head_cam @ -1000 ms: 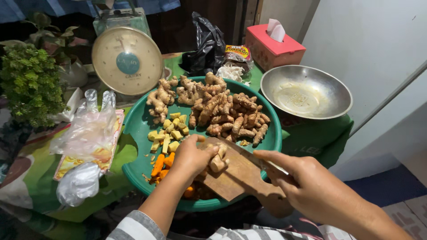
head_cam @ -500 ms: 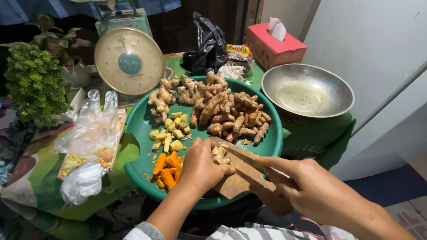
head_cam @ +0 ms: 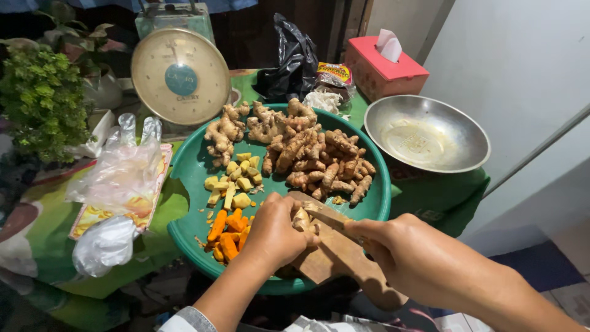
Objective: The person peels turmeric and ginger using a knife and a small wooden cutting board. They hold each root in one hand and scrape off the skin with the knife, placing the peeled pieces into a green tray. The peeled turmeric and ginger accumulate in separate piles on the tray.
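A round green tray (head_cam: 187, 166) holds a heap of whole brown roots (head_cam: 310, 154), yellow cut pieces (head_cam: 236, 178) and orange cut pieces (head_cam: 227, 237). A wooden cutting board (head_cam: 335, 261) lies on its near edge. My left hand (head_cam: 273, 233) pins a pale root piece (head_cam: 301, 218) to the board. My right hand (head_cam: 412, 255) grips a knife (head_cam: 326, 216), its blade lying against that piece.
A kitchen scale (head_cam: 180, 77) stands behind the tray. A steel bowl (head_cam: 427, 135) sits at right, a red tissue box (head_cam: 384, 67) and a black bag (head_cam: 295, 58) at the back. Clear plastic bags (head_cam: 120, 178) and a leafy plant (head_cam: 40, 101) are at left.
The view has tilted slightly. My left hand has shifted on the board and now holds the root piece against the blade; my right hand stays on the knife.
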